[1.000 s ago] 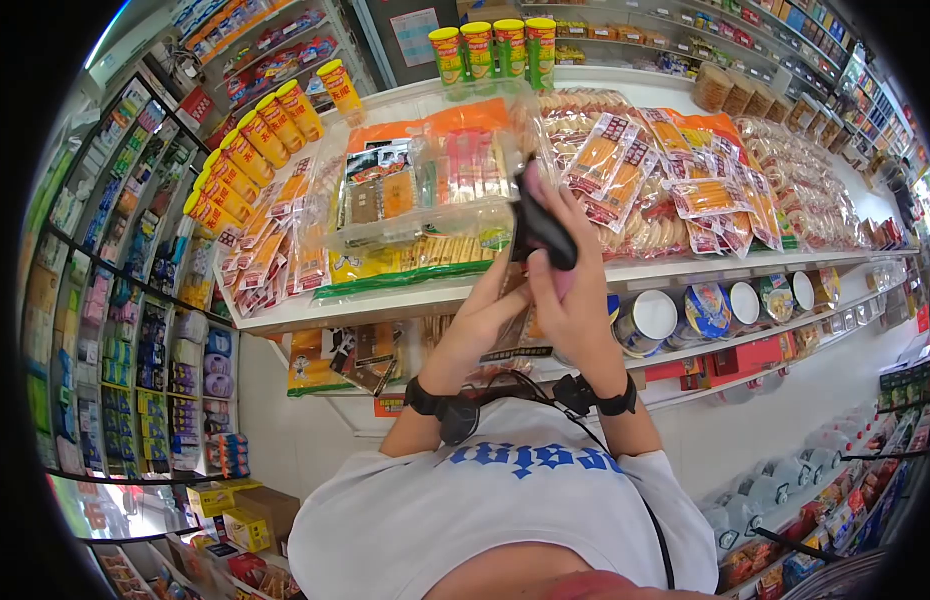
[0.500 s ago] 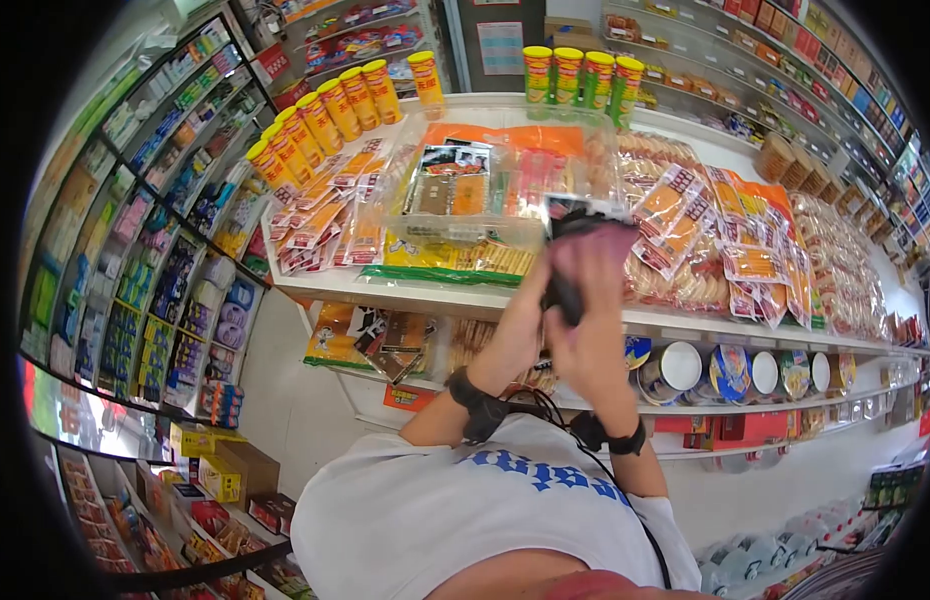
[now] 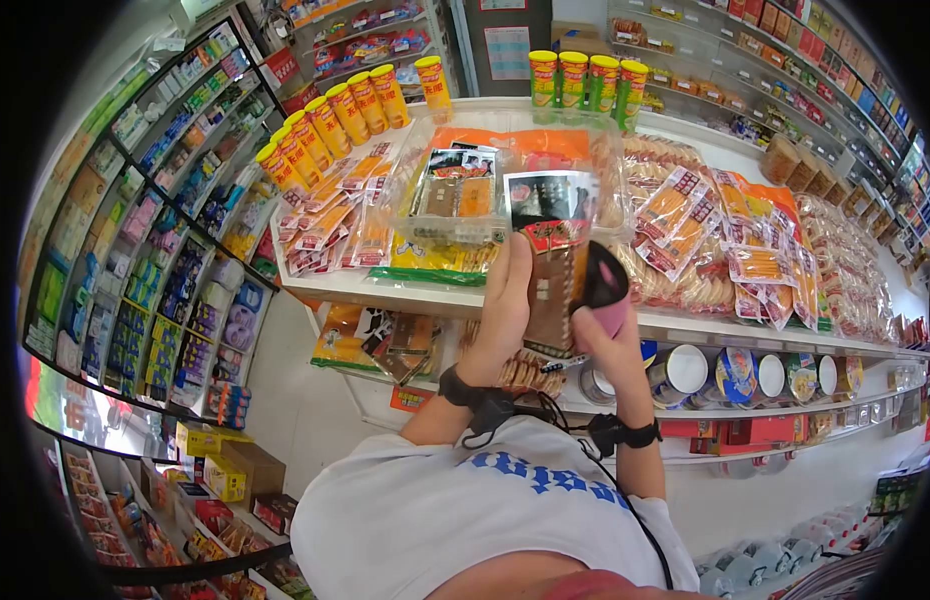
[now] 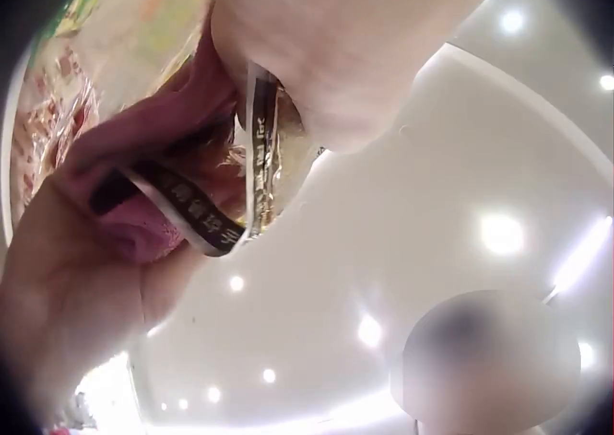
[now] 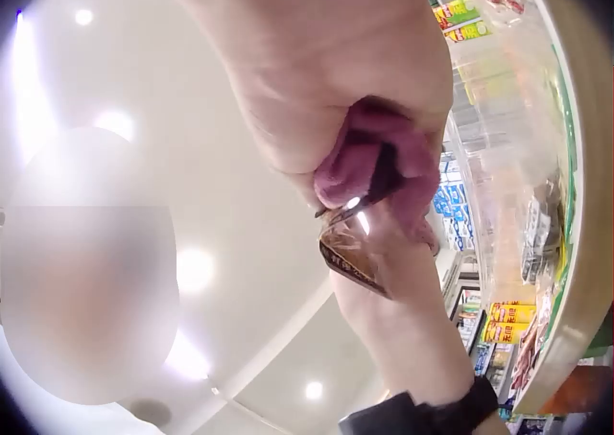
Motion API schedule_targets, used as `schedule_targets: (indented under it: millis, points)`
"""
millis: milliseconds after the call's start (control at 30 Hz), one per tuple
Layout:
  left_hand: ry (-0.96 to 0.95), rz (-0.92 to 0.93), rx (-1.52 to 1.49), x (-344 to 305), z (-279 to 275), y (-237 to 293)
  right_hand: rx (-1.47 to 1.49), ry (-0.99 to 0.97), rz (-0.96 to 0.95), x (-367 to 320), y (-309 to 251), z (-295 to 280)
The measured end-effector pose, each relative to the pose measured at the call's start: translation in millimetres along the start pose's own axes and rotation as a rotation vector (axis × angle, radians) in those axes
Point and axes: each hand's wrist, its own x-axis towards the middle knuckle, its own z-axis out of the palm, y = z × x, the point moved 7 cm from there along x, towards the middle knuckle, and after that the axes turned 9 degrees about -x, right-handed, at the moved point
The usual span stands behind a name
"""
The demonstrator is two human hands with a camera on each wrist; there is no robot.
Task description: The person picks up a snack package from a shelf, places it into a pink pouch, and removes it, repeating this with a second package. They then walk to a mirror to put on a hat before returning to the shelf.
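Observation:
A flat snack packet (image 3: pixel 553 215), clear with a black and red label and brown contents, is upright in front of the person's chest. The left hand (image 3: pixel 507 305) holds it along its left edge. At the packet's right side the right hand (image 3: pixel 613 345) grips a bunched pink and black cloth (image 3: pixel 607 290), thumb on top. In the left wrist view the cloth (image 4: pixel 144 147) wraps about the packet's edge (image 4: pixel 221 229). The right wrist view has the cloth (image 5: pixel 384 157) bunched under the right hand, with a packet corner (image 5: pixel 355 258) poking out below.
A clear plastic bin (image 3: pixel 455 228) of snack packets stands on the white shelf behind the hands. Bagged snacks (image 3: pixel 675 215) lie to its right. Yellow cans (image 3: pixel 330 125) line the back left, green ones (image 3: pixel 575 85) the back. Round tubs (image 3: pixel 680 368) fill the lower shelf.
The cloth and right hand have moved from over the packet to its right edge, uncovering the label. The hands have drawn apart a little. The head view has shifted left.

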Motion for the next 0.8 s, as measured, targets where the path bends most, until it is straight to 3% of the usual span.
schedule_targets:
  millis: [100, 200, 300, 400, 433, 467, 500, 533, 567, 633, 700, 767, 800]
  points:
    - [-0.124, 0.154, 0.337, 4, 6, 12, -0.046, 0.02, -0.048, -10, -3, 8]
    - [-0.093, -0.004, 0.248, 11, -8, -12, -0.014, 0.113, -0.062, -16, -7, 6]
    - [-0.108, -0.038, 0.427, 7, -8, -7, 0.053, 0.164, 0.06, -20, -3, -7]
    - [-0.101, 0.237, 0.342, 1, 18, 7, -0.208, 0.406, -0.135, -21, -8, -23]
    - [-0.089, 0.364, 0.378, -3, 26, 15, -0.342, 0.342, -0.2, -23, -15, -19]
    - [-0.312, 0.217, 0.22, -8, 39, 12, -0.475, 0.274, -0.263, -27, -23, -13]
    - [-0.275, 0.033, 0.064, -17, 37, 2, -0.606, 0.2, -0.326, -29, -30, -5]
    - [-0.232, -0.151, -0.09, -31, 35, -8, -0.845, 0.046, -0.576, -26, -46, 20]
    - [-0.184, -0.337, -0.242, -42, 35, -16, -0.832, 0.027, -0.533, -30, -42, 31]
    - [-0.332, -0.389, -0.177, -46, 41, -17, -0.843, 0.098, -0.575, -33, -45, 29]
    - [-0.492, -0.411, -0.203, -45, 36, -30, -0.632, 0.106, -0.562, -21, -46, 10]
    - [-0.55, -0.441, 0.107, -46, 34, -47, -0.505, 0.216, -0.486, -9, -39, -7]
    - [-0.533, -0.436, 0.065, -50, 34, -52, -0.479, 0.257, -0.484, -6, -39, -12]
